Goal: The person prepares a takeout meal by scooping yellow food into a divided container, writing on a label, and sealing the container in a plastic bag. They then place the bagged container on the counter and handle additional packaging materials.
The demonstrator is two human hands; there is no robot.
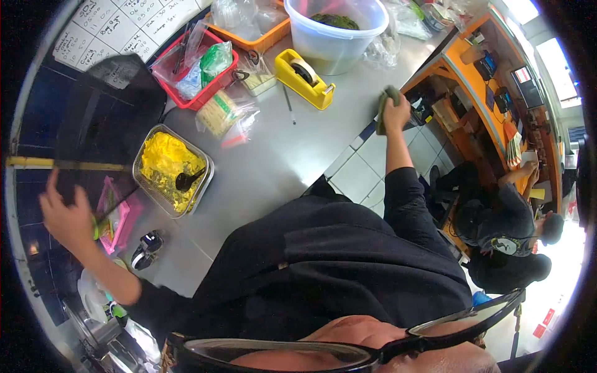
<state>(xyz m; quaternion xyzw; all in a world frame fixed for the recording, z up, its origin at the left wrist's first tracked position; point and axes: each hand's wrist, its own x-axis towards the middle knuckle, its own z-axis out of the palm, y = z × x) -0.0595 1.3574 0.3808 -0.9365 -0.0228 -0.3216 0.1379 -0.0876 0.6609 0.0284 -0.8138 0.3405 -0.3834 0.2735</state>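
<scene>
My right hand (pixel 398 113) grips a folded green cloth (pixel 386 111) at the right edge of the steel table (pixel 280 154). My left hand (pixel 70 217) is raised at the far left, blurred, with its fingers spread. Next to its fingers is a large, dark, see-through shape (pixel 126 102); the blur hides whether the hand holds it. Below the left hand's side of the table edge, a pink plastic basket (pixel 122 224) holds small items. A clear rectangular container (pixel 205 182) of yellow shredded food (pixel 163 151) stands nearby, with a black scoop (pixel 184 181) in it.
A yellow tape dispenser (pixel 303 79), a pen (pixel 289 105), a bag of wooden sticks (pixel 219 116) and a red basket (pixel 186 100) are on the table. Behind stand a translucent tub (pixel 326 51) and an orange tray (pixel 266 42). A wristwatch (pixel 147 249) lies left. Another person (pixel 499 219) sits at an orange counter.
</scene>
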